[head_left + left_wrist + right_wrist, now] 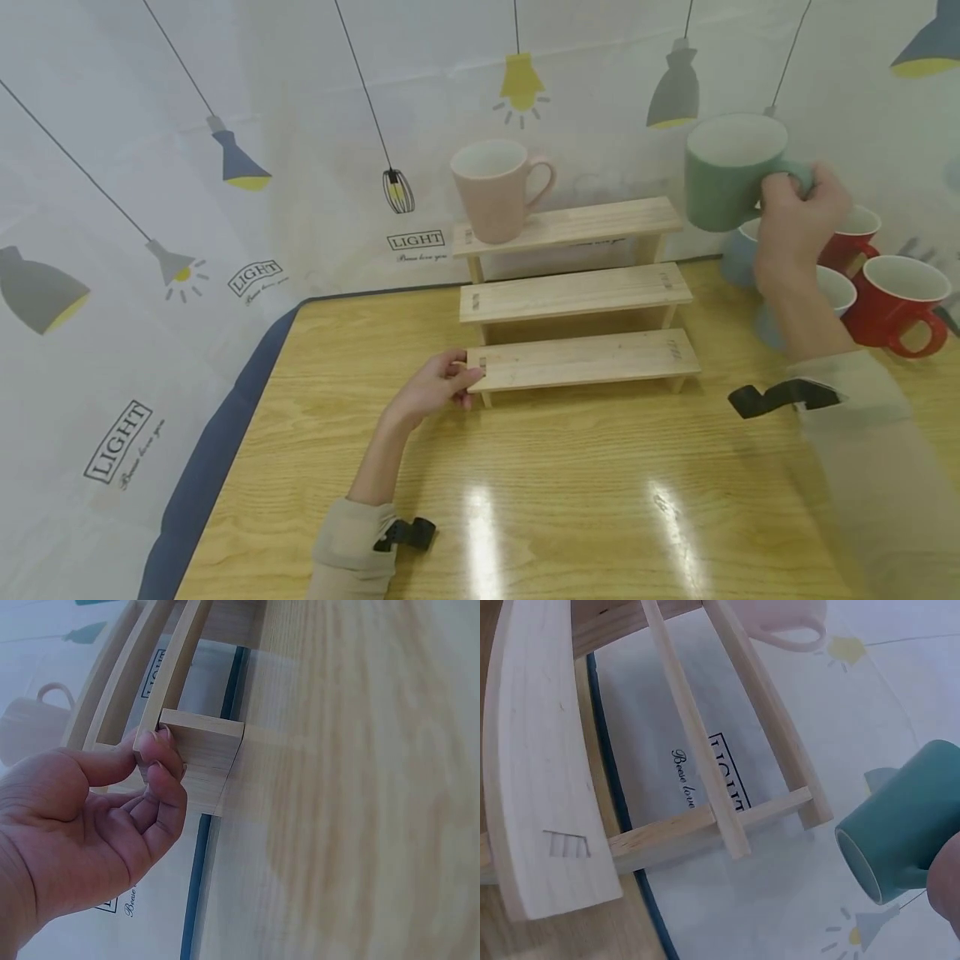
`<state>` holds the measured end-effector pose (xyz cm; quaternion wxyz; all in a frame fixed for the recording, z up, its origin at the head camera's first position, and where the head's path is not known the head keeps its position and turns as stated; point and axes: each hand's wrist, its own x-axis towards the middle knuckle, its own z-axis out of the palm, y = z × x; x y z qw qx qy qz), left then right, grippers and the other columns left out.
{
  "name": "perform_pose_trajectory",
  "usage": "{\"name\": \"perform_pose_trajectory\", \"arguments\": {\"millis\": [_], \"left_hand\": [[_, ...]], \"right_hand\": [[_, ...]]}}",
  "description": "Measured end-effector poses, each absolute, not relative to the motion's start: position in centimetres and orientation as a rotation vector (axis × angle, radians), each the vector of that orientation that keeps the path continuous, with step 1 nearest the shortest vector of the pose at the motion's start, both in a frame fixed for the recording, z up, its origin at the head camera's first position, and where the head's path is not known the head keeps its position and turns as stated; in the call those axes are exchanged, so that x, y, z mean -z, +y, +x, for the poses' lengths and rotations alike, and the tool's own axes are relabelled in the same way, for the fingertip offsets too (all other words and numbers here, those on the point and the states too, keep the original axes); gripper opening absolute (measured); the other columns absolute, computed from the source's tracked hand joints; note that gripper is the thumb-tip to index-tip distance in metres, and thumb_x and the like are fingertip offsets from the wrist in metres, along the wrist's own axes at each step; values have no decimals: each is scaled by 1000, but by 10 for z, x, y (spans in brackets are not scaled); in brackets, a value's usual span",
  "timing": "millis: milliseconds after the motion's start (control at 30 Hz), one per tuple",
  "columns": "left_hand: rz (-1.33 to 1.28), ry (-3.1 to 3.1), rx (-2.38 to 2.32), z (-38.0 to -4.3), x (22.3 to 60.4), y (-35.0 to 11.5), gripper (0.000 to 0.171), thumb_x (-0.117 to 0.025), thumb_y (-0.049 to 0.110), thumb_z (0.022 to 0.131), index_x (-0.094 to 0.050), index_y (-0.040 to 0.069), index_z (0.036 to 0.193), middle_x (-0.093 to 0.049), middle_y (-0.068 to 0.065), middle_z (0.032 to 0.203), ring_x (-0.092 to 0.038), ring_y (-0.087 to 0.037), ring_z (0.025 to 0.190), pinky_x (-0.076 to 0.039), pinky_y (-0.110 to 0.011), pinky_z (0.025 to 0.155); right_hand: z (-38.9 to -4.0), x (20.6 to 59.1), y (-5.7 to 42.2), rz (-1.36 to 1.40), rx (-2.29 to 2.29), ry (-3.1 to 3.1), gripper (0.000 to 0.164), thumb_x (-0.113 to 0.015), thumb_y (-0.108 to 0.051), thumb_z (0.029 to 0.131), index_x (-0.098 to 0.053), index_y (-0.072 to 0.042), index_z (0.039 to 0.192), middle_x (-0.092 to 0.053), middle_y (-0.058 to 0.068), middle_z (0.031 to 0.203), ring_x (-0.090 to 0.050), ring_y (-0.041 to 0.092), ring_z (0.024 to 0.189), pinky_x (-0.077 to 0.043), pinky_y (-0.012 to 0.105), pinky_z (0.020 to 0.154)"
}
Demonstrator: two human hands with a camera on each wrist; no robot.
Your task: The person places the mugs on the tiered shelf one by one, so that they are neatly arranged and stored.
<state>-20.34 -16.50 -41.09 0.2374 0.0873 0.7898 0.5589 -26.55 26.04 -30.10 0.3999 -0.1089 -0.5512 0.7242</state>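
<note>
A three-step wooden stand (pixel 577 358) stands at the back of the table. My left hand (pixel 435 385) pinches the left end of its lowest step between thumb and fingers; the left wrist view shows the thumb and fingers of that hand (pixel 112 817) at the board's corner. My right hand (pixel 806 217) grips a green mug (pixel 720 183) by its handle, in the air to the right of the top step. In the right wrist view the green mug (pixel 900 825) is beside the stand's end. A pink mug (pixel 491 196) sits on the left of the top step, handle to the right.
On the table at right, partly behind my right arm, stand two red mugs (pixel 896 300) and two light blue mugs (pixel 738 258). A white wall covering (pixel 315 183) printed with lamps rises behind the wooden table (pixel 570 483). A dark blue edge (pixel 217 433) runs down the left side.
</note>
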Motion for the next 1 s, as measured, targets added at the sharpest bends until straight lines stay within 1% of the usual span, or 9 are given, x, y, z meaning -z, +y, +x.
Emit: {"name": "perform_pose_trajectory", "arguments": {"millis": [100,267,400,567,667,767,1000], "left_hand": [[244,2168,-1531,-204,411,-165,66,-56,18,106,-21,-11,154,-61,-19,109,-61,-16,71,-54,-42,81],[260,2174,-1533,-205,411,-164,66,-56,18,106,-22,-13,153,-62,-19,106,-61,-16,71,-54,-43,82],[256,2172,-1542,-206,412,-163,65,-57,18,106,-22,-13,152,-62,-17,104,-61,-16,71,-55,-41,80],[245,2177,-1544,-207,412,-161,64,-56,17,106,-23,-12,153,-62,-17,104,-61,-16,71,-55,-38,78],[236,2173,-1546,-208,412,-161,65,-57,18,106,-22,-11,153,-62,-18,105,-61,-16,71,-55,-36,77],[235,2171,-1546,-208,412,-160,66,-57,18,106,-21,-11,154,-62,-17,106,-61,-16,71,-55,-35,77],[239,2160,-1559,-208,412,-160,66,-56,17,106,-20,-11,154,-61,-16,103,-61,-16,71,-55,-36,77]], "right_hand": [[-269,297,256,-202,-1815,-1429,26,-48,3,82,-37,-8,61,-27,1,62,-23,14,60,-22,24,56],[-280,293,250,-93,-1873,-1423,27,-48,5,82,-37,-6,61,-30,2,60,-27,15,58,-28,24,56],[-290,290,245,25,-2071,-1296,27,-45,10,82,-34,-4,62,-30,2,58,-23,14,55,-25,23,52],[-301,288,238,255,-2345,-1066,39,-37,22,85,-21,-4,61,-21,3,58,-17,14,55,-22,23,52],[-305,288,237,322,-2410,-1051,44,-33,23,89,-17,-6,60,-19,3,56,-17,14,52,-21,23,53],[-310,289,236,351,-2444,-1064,44,-31,23,90,-18,-5,58,-20,3,53,-17,14,50,-21,24,52],[-321,289,231,380,-2503,-1115,40,-30,24,85,-23,-4,57,-27,2,50,-18,15,49,-21,23,50]]}}
